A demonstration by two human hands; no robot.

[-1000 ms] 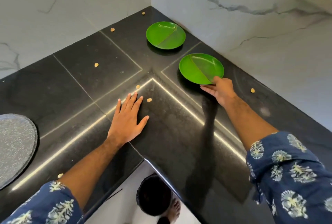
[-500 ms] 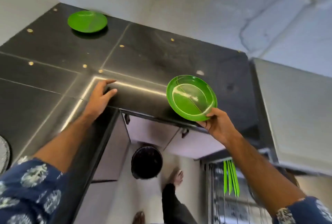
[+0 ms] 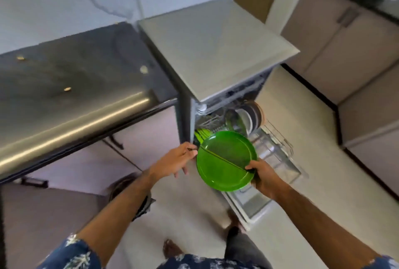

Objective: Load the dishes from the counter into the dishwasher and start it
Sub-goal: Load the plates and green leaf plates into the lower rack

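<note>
Green plate (image 3: 225,161) over open dishwasher rack (image 3: 278,139); right hand (image 3: 264,175) pinches its rim, left hand (image 3: 176,161) fingers loosely extended at opposite edge.

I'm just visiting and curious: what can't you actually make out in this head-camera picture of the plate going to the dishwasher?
- Lower rack: the green plate covers its near slots.
- Racked green plates: motion blur, count unclear.
- Left hand: whether its fingertips touch the plate's rim is unclear.
- Right hand: fingers hidden under the plate.
- Dishwasher controls: not visible.
</note>
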